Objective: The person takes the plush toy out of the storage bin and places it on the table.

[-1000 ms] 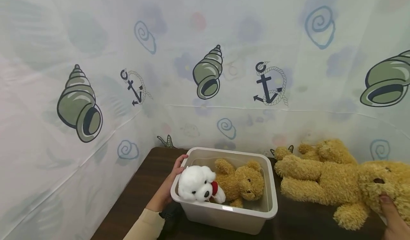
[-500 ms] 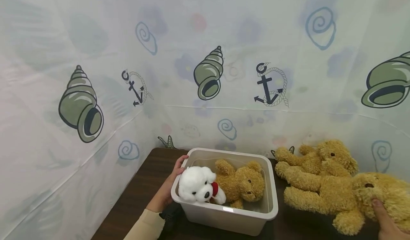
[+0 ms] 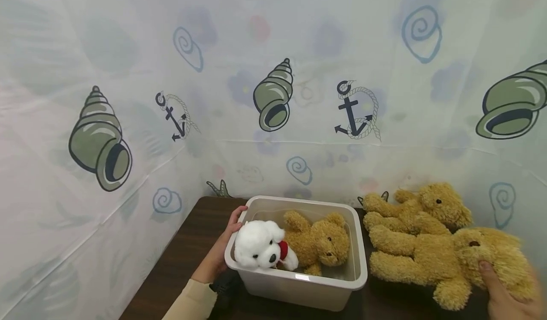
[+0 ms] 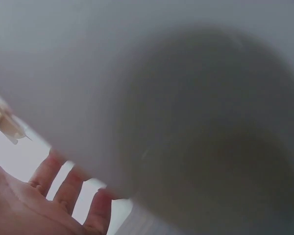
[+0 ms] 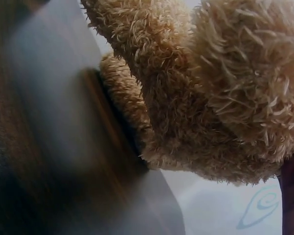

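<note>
A white plastic box (image 3: 299, 287) holds a white plush dog (image 3: 258, 245) with a red collar and a tan teddy bear (image 3: 328, 244) lying on its side. My left hand (image 3: 223, 240) rests against the box's left side near the rim. In the left wrist view, its fingers (image 4: 67, 192) reach the box wall, fairly straight. At the right, my right hand (image 3: 506, 294) grips another tan teddy bear (image 3: 431, 258) by the head, thumb on its muzzle. That bear's legs point toward the box. In the right wrist view, its curly fur (image 5: 186, 107) hides most of the hand.
Behind the held bear, a further tan teddy bear (image 3: 442, 206) lies by the back wall. All stand on a dark wooden table (image 3: 179, 258). A patterned cloth backdrop (image 3: 325, 168) closes off the back and left sides.
My right hand has moved left with the teddy bear, bringing its head closer to the box. More of the bear behind it shows. My left hand has stayed at the box.
</note>
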Tool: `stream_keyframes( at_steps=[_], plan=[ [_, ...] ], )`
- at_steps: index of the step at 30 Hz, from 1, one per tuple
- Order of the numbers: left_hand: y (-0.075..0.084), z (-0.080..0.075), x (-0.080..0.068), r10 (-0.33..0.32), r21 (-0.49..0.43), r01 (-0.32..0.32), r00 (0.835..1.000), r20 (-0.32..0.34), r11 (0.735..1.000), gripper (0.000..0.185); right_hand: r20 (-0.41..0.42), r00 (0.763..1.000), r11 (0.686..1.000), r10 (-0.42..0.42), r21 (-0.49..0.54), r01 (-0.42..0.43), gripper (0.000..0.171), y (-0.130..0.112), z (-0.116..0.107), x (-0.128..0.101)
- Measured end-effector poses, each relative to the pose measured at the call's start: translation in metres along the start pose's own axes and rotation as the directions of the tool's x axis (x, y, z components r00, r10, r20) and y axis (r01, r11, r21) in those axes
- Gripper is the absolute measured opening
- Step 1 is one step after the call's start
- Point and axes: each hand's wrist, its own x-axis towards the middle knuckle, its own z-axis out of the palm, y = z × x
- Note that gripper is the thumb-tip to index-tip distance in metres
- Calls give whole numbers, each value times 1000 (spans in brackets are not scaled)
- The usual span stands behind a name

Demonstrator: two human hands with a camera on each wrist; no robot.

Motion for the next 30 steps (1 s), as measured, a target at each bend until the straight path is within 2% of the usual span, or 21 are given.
stream_keyframes(
  at_steps=[1,2,3,5,6,8,10,12,16,19,22,24,27,28,30],
  plan=[
    [1,0,1,5,2,-5,1000,-1,1000,58,34,999,994,-31,101,28,63,0,1,4],
    [2,0,1,10,1,-10,1000,-1,1000,58,62,993,977,-98,198,84,62,1,4,7],
    [2,0,2,15,3,-15,1000,-1,1000,58,80,989,957,-124,273,98,62,2,6,8],
    [3,-1,2,18,8,-18,1000,-2,1000,59,102,982,923,-160,367,112,63,4,9,10],
    [2,-2,3,17,13,-17,1000,-3,1000,59,99,981,925,-167,359,121,64,6,10,10],
    [1,-2,3,13,19,-13,1000,-4,1000,60,98,981,958,-167,252,138,63,7,12,8],
    [0,-3,3,7,23,-6,1000,-10,1000,60,100,986,985,-133,128,120,66,8,14,6],
    [-1,-4,3,3,21,-2,1000,-13,1000,60,110,985,991,-134,32,131,67,9,16,3],
    [-3,-4,3,4,3,-4,1000,-4,1000,59,110,990,996,-84,-35,88,71,12,17,-1],
    [-4,-4,2,4,-7,-4,1000,11,1000,58,98,995,999,-35,25,33,72,15,13,-1],
    [-5,-5,1,-5,-5,5,1000,17,1000,58,90,995,996,-50,77,43,69,19,8,2],
    [-5,-5,1,-11,-1,11,1000,18,1000,58,115,989,995,-90,62,84,66,25,6,7],
    [-5,-5,0,-16,4,16,1000,13,1000,58,237,967,995,-92,66,78,64,35,2,19],
    [-5,-5,0,-17,2,17,1000,12,1000,58,282,955,996,-93,43,84,64,38,1,23],
    [-5,-4,0,-16,-1,16,1000,14,1000,58,366,924,992,-111,98,80,62,44,-3,31]
  ],
)
